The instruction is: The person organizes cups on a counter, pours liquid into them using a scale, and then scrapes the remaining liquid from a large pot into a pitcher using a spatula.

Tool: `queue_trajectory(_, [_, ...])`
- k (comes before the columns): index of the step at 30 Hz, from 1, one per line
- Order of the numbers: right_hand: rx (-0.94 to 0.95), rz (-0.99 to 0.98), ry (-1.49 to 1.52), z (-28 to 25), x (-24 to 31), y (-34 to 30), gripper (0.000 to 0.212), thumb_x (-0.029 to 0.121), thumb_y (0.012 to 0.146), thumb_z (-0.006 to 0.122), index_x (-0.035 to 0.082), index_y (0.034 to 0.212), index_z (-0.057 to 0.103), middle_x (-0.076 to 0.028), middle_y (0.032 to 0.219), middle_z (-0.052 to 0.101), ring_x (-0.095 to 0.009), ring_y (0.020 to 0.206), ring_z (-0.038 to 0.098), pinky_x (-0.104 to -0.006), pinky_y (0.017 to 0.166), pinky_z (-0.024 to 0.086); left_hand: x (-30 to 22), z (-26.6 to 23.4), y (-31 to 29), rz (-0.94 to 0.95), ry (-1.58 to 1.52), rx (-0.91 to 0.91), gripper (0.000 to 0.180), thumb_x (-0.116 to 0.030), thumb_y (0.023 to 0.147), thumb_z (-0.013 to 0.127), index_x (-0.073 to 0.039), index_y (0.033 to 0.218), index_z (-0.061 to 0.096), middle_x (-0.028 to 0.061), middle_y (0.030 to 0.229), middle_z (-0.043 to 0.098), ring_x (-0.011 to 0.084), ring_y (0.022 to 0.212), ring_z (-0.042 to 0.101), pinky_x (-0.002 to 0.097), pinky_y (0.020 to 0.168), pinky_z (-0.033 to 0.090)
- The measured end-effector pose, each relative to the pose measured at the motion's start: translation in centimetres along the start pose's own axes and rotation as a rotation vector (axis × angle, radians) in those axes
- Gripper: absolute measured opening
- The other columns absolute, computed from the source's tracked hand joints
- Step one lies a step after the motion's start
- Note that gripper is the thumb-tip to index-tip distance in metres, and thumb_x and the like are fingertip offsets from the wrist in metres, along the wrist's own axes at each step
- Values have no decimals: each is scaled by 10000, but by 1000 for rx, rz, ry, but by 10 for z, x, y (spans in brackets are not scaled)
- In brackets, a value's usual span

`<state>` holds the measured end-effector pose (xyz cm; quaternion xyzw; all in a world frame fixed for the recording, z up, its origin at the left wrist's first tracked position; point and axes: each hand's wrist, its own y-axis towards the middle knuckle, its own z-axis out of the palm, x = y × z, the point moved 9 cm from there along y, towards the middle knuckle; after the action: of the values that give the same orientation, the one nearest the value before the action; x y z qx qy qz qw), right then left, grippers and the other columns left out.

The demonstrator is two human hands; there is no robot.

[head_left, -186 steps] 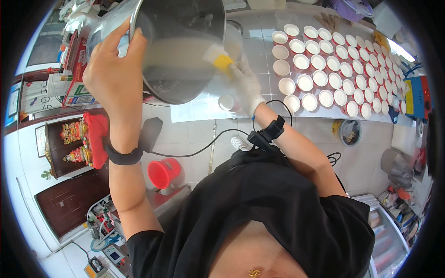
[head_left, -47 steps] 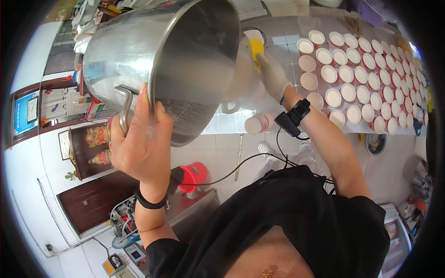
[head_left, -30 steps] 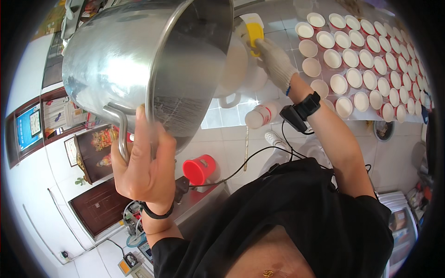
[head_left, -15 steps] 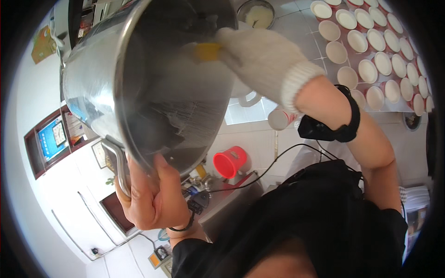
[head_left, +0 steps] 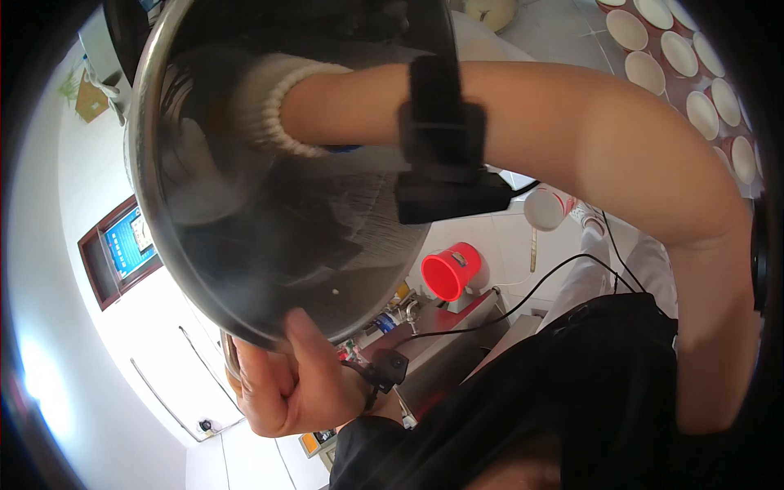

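Observation:
A large steel pot (head_left: pixel 302 253) is tipped on its side, its mouth facing me. At its lower rim, my left hand (head_left: pixel 286 388) is closed round the metal loop handle (head_left: pixel 229 355), the thumb pressing on the rim. Deep inside the pot is my right hand (head_left: pixel 286 106) in a white knitted glove. Shadow and blur hide its fingers; a faint yellow piece, clearer half a second ago in that hand, is beside them. Whitish streaks and a small pale crumb (head_left: pixel 335 291) cling to the inner wall.
Rows of paper cups (head_left: pixel 679 54) stand at the upper right, near a bowl of pale contents (head_left: pixel 492 11). A single cup (head_left: pixel 545 208) is below my right forearm. The red bucket (head_left: pixel 451 271) stands beyond a black cable (head_left: pixel 523 282). A wall recess (head_left: pixel 122 249) is at left.
My right hand has moved left and deeper into the pot, and its forearm now crosses the pot's mouth. The pot's mouth has turned more toward me. My left hand keeps its grip.

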<state>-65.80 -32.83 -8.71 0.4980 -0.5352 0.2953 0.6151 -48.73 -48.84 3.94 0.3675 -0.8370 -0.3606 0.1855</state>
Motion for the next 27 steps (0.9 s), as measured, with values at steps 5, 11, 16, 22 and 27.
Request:
queue_trajectory(5, [-80,-4,205,14,15,24,391,327,1040,515,41,1232,700,-155,1127,738,-289,972,738,-378,841,589,-3,1,-1,-42,-70,40,357,-108,910,771,71,1212,704,35,662,695,44,513,564,177,506,378])
queue_trajectory(11, [-123,-178,-9,37,25,47,367,303,1036,521,51,1214,719,-140,1109,744,-275,954,740,-369,824,593,7,-3,-15,10,-129,116,377,-63,886,722,84,1231,679,154,867,763,183,727,734,284,650,566])
queue_trajectory(16, [-84,-376,-287,58,42,55,338,277,1024,537,56,1192,730,-132,1085,750,-269,942,740,-369,810,595,1,-10,-20,86,-142,329,498,227,656,642,203,1154,659,352,1088,707,359,973,708,405,947,520])
queue_trajectory(22, [150,-566,-503,106,68,30,305,246,1009,557,63,1165,744,-121,1057,756,-263,928,740,-369,793,597,6,3,-21,-119,-242,221,427,214,740,642,184,1166,667,296,1011,730,271,883,719,334,840,543])
queue_trajectory(27, [448,-559,-447,174,52,-16,199,199,940,644,75,1005,786,-97,984,766,-252,899,739,-387,744,591,4,-3,-17,-261,-10,208,402,161,814,700,160,1213,659,261,987,733,227,875,716,287,818,536])
